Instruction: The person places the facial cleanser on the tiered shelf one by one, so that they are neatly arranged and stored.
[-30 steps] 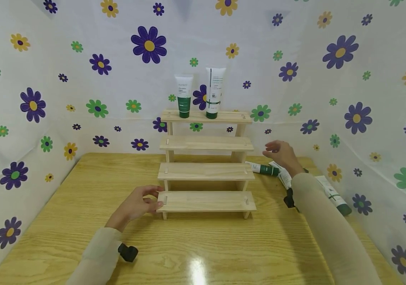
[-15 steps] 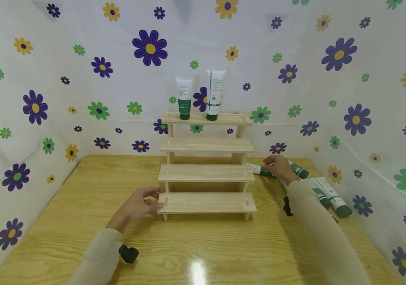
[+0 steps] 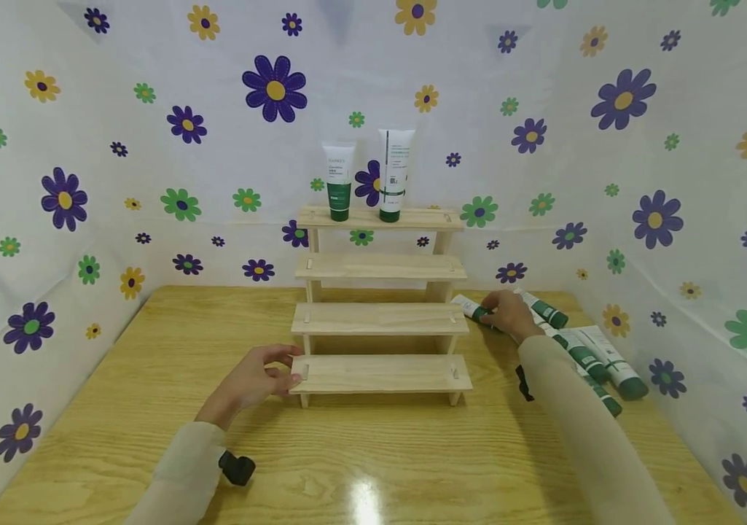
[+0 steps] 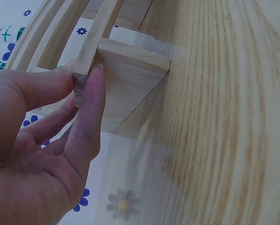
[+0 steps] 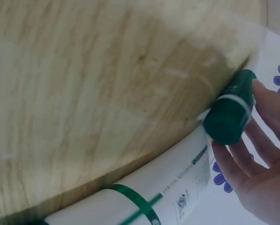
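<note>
A four-tier wooden display stand (image 3: 380,373) stands on the table. My left hand (image 3: 248,380) pinches the left end of its lowest shelf, thumb and fingertips on the board's edge (image 4: 90,56) in the left wrist view. To the right of the stand, my right hand (image 3: 509,315) grips a white-and-green squeeze tube (image 3: 467,305). In the right wrist view its green cap end (image 5: 226,112) sits between thumb and fingers. Another white tube (image 5: 172,180) with a green stripe lies just beneath it. The gripped tube's white end shows beside the stand.
Several more tubes lie on the table at the right, including a large white one (image 3: 609,362) by the flowered cloth wall. On the top shelf stand a shorter tube (image 3: 339,182) and a taller tube (image 3: 394,175), caps down. Flowered cloth (image 3: 216,146) closes the back and sides.
My right hand has come down from above the tubes and taken hold of one, which has turned slightly. My left hand stays on the lowest shelf.
</note>
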`<state>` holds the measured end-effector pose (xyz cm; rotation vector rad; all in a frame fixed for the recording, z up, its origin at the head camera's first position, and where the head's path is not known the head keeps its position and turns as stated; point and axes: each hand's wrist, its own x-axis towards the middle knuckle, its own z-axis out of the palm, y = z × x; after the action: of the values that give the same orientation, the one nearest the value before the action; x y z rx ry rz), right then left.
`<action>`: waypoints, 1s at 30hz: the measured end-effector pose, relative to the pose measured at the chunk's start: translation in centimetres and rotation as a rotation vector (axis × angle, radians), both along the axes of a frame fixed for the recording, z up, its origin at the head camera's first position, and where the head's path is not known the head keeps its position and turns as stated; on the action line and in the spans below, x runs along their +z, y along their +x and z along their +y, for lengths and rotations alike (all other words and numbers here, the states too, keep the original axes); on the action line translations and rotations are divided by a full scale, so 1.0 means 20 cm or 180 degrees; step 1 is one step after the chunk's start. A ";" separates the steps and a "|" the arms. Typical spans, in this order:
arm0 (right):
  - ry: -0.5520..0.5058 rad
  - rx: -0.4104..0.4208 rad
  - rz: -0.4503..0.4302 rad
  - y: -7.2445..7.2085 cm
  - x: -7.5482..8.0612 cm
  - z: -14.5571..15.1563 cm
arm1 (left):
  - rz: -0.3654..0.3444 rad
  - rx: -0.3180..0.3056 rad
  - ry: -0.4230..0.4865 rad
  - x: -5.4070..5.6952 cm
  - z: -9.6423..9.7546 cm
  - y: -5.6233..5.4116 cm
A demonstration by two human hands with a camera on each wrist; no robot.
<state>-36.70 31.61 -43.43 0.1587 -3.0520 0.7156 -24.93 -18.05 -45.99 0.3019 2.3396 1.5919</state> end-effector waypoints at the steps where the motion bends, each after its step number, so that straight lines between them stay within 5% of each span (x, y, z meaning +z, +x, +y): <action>1: 0.0029 0.0005 -0.0004 0.00 0.00 0.00 | -0.0002 0.0000 0.0001 0.00 0.00 0.00; 11: 0.0039 -0.0008 0.0030 0.00 -0.01 0.00 | -0.0023 0.0023 -0.0010 0.00 0.00 0.00; 30: 0.0003 -0.0161 -0.0355 0.00 0.02 -0.02 | 0.0018 -0.0003 0.0014 -0.01 -0.01 0.00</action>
<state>-36.76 31.23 -43.05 0.0429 -3.1486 0.7444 -25.00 -18.19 -46.24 0.3087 2.3402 1.5980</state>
